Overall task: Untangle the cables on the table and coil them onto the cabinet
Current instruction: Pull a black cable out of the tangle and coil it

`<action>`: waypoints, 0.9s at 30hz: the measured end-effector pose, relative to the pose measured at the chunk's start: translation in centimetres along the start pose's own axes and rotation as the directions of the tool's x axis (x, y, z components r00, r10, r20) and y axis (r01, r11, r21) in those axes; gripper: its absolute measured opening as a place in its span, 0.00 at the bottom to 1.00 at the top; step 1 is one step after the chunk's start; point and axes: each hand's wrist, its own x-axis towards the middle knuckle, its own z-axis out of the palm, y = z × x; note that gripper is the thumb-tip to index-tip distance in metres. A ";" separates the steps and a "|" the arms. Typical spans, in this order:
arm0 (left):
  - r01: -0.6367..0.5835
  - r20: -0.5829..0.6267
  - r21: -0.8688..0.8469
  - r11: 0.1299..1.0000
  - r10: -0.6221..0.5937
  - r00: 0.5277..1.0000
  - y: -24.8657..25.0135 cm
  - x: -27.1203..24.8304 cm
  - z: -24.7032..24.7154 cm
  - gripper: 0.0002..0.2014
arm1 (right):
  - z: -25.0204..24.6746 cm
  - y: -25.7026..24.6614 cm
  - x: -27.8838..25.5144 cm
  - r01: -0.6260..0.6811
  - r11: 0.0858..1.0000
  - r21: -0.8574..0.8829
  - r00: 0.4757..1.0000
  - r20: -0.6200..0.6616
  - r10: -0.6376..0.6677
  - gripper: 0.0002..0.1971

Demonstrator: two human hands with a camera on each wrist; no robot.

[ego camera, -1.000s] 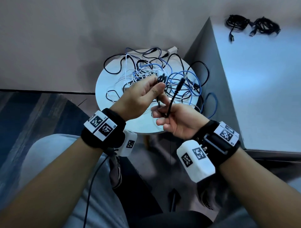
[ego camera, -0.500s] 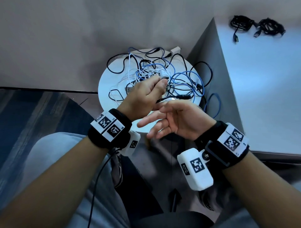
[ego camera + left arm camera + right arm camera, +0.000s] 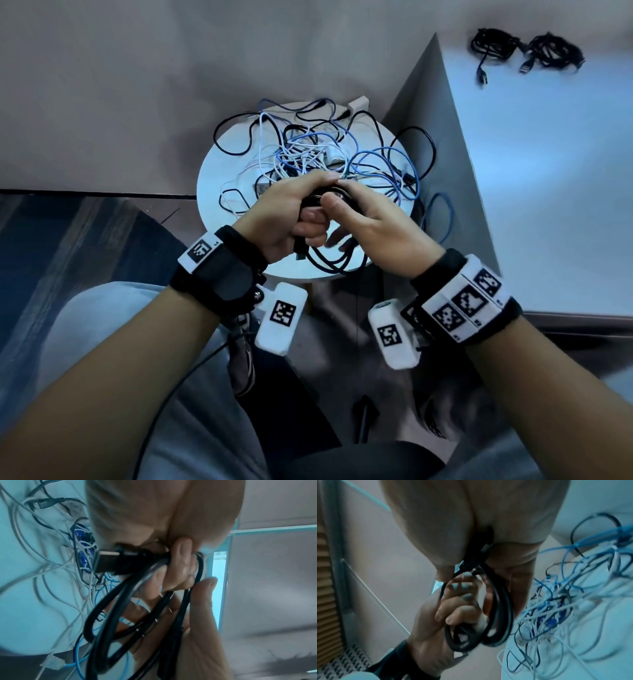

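Observation:
Over the round white table my two hands meet on one coiled black cable. My left hand has its fingers curled round the loops; the cable's USB plug sticks out beside them. My right hand pinches the top of the same coil between thumb and fingers. The loops hang below both hands. Behind them a tangle of blue, white and black cables lies on the table. The pale cabinet stands to the right.
Two coiled black cables lie at the cabinet's far corner. Some cable loops hang over the table's right edge, next to the cabinet side. My knees and a dark floor are below the table.
My right hand, holding the cable end and then open beneath my left, has come up and closed on the coil. My left hand has turned over and now grips the loops in its fist.

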 end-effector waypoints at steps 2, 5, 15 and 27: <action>0.014 0.008 -0.041 0.999 -0.014 1.000 -0.1 0.0 0.0 0.27 | 0.3 0.4 0.1 0.009 0.995 0.099 1.000 -0.012 -0.008 0.21; -0.010 -0.087 -0.034 0.999 0.007 0.996 -0.2 0.1 0.4 0.26 | 0.1 0.3 0.2 0.024 0.999 0.049 0.996 -0.088 -0.019 0.16; -0.196 -0.318 0.311 0.930 0.297 0.901 -0.8 0.6 0.2 0.24 | 1.0 -0.1 0.1 0.022 0.921 0.388 0.998 0.040 -0.040 0.11; -0.037 -0.273 0.498 0.866 0.197 0.941 -0.3 0.9 -1.0 0.27 | -0.3 1.2 0.2 0.095 0.941 -0.324 0.995 0.043 -0.086 0.17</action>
